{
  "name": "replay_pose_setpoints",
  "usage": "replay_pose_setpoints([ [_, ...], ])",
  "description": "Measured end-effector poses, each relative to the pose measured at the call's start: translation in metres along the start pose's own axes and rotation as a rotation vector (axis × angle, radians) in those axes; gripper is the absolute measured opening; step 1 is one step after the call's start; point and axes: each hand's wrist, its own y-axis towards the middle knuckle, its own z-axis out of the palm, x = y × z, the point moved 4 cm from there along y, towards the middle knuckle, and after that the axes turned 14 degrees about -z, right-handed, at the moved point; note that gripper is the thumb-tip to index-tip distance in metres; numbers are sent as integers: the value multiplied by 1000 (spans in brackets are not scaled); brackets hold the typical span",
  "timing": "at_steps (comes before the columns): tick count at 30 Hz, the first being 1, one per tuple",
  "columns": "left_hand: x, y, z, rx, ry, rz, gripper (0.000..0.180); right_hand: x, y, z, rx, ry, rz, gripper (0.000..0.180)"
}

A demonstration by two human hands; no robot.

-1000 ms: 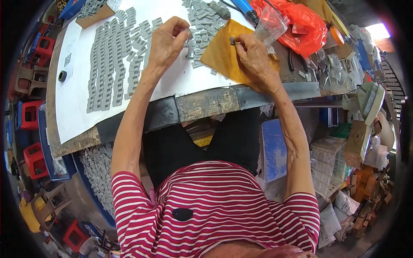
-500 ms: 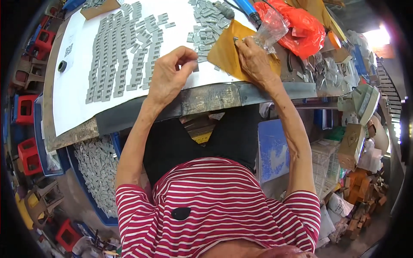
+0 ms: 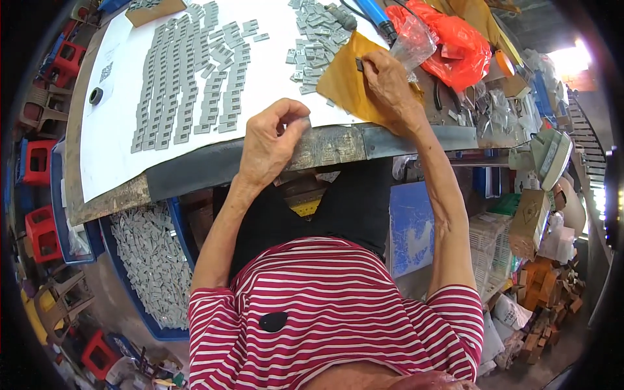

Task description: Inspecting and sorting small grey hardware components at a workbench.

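My left hand hangs over the table's front edge and pinches a small grey plastic piece between thumb and fingertips. My right hand rests on a brown envelope and holds a small dark piece at its fingertips. Rows of matching grey pieces lie on a white sheet to the left. A loose pile of grey pieces sits just beyond the envelope.
A clear plastic bag and a red bag lie behind my right hand, with a blue tool beside them. A blue bin of grey pieces stands below the table at left. Red stools and boxes crowd the floor.
My left hand has pulled back from the pile toward the table's front edge, holding a grey piece. My right hand has stayed on the envelope.
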Motion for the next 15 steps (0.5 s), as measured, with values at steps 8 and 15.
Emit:
replay_pose_setpoints([
  [8, 9, -6, 3, 0, -39, -77, 10, -9, 8, 8, -7, -31, -21, 9],
  [15, 12, -6, 3, -5, -31, -77, 11, -18, 17, 9, 107, 40, -26, 11],
])
